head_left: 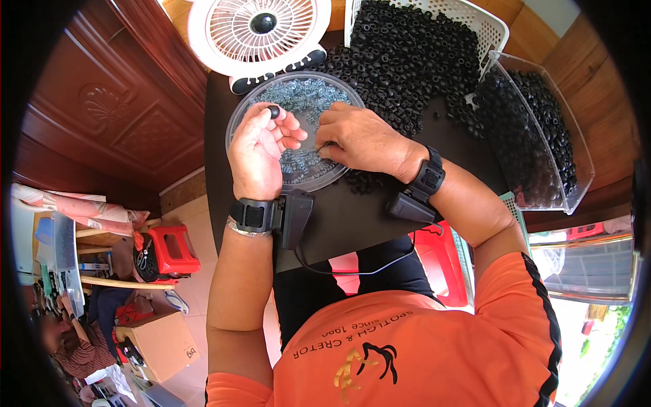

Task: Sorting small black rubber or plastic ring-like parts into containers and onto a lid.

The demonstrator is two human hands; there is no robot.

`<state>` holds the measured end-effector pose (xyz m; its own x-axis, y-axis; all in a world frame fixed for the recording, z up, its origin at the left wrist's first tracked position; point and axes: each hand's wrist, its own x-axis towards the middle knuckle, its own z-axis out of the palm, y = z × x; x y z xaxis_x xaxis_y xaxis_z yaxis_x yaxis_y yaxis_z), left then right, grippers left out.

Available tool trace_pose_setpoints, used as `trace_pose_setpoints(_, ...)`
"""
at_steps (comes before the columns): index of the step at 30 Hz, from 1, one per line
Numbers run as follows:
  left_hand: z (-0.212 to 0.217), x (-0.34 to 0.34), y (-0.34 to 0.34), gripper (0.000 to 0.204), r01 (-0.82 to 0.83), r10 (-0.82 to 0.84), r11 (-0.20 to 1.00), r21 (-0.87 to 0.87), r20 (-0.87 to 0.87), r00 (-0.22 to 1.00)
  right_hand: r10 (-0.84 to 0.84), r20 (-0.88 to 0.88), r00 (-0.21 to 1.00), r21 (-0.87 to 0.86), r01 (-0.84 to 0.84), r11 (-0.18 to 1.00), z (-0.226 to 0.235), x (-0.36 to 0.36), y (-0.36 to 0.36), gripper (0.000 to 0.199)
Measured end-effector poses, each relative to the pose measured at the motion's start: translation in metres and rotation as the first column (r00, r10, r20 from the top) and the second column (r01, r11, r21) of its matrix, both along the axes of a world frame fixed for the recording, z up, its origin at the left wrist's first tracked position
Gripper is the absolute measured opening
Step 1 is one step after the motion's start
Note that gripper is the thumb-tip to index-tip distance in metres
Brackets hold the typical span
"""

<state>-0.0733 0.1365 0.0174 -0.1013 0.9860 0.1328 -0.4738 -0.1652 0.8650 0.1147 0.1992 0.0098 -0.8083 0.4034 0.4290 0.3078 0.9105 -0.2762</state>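
Over a round clear tray (354,96), my left hand (259,149) is turned palm up. Its thumb and forefinger pinch a small rounded black cap (274,112), and the other fingers curl loosely. My right hand (359,139) reaches over the tray's right side with its fingertips pressed together. A dark bit shows at those fingertips, too small and hidden to name. Many tiny bluish see-through pieces (298,95) lie in the tray, massed at its far and near sides. Each wrist wears a black strap with a dark box on it.
Behind the tray stands a white fan (263,41). A heap of black ring-like parts (407,74) spills from a white basket (498,32) onto the dark tabletop (346,230). At right, a clear bin (582,183) holds more. A person (85,346) is at far lower left.
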Motion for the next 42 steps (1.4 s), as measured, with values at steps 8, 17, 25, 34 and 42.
trace_pose_setpoints(8, -0.005, -0.003, 0.002, 0.021, -0.007, 0.006, 0.999, -0.042, -0.034, 0.999, -0.044, 0.057, 0.997, 0.019, 0.043, 0.999, -0.003, -0.006, 0.001, 0.004)
trace_pose_setpoints(17, -0.002, 0.0, 0.0, 0.02, -0.074, 0.071, 0.996, -0.054, -0.046, 0.996, -0.216, -0.138, 0.967, 0.093, 0.23, 0.969, 0.006, 0.012, 0.018, 0.007)
trace_pose_setpoints(25, -0.005, -0.003, 0.002, 0.02, -0.063, 0.061, 0.996, -0.057, -0.046, 0.997, -0.15, -0.045, 0.988, 0.075, 0.153, 0.985, -0.003, 0.003, 0.014, 0.009)
trace_pose_setpoints(34, -0.005, 0.001, 0.003, 0.02, -0.018, 0.013, 0.998, -0.057, -0.093, 0.996, -0.205, -0.024, 0.979, 0.122, 0.206, 0.971, -0.01, -0.004, 0.02, 0.007)
trace_pose_setpoints(42, -0.004, 0.013, -0.001, 0.023, 0.097, -0.114, 0.99, -0.1, -0.182, 0.977, -0.294, -0.373, 0.88, -0.648, -0.02, 0.762, 0.017, 0.009, 0.015, 0.014)
